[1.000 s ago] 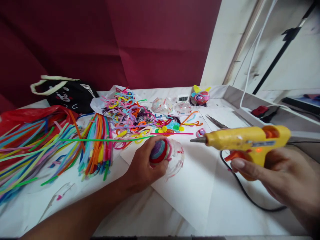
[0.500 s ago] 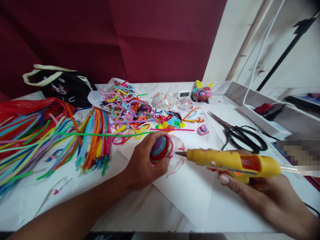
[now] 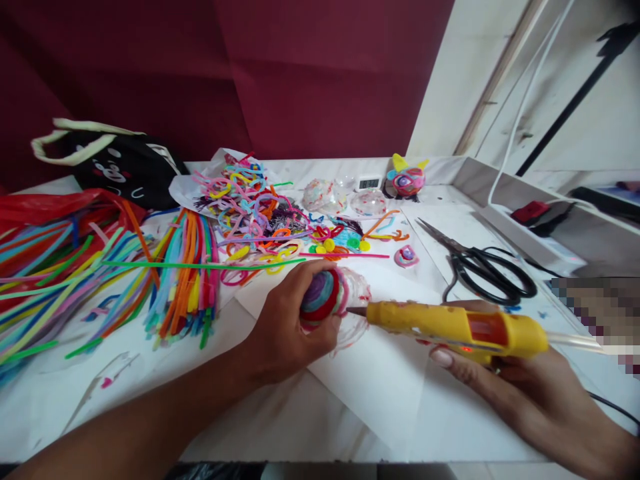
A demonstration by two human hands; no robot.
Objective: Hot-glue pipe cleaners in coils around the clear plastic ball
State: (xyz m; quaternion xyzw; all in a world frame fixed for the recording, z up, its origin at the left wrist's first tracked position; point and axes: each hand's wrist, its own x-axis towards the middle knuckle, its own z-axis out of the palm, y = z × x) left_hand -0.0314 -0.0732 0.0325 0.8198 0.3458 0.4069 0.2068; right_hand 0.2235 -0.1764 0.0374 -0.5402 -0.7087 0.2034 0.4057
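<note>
Yellow glue gun [image 3: 430, 323] right up at a striped ball [image 3: 319, 300]

So, clock centred on the ball, seen from the person's seat. Left hand [image 3: 295, 327] is wrapped round the ball, which is over white paper [image 3: 370, 380] on the worktop [image 3: 225, 433]. It's coiled in purple, blue and red, and a clear shell [image 3: 359, 290] with reddish bits pokes out at 3 o'clock. Right hand [image 3: 530, 390] is gripping the gun, also at 3, nozzle [image 3: 356, 311] at the ball's edge; can't tell if it's touching. Fingers on the handle are partly hidden, so no clue about the trigger. Little red light's glowing, though. Black-handled scissors [image 3: 480, 270] lie around 2, an eared ball [image 3: 409, 180] near 1, a tangle of fuzzy stems [image 3: 250, 207] towards 11, black bag [image 3: 120, 167] near 10.
</note>
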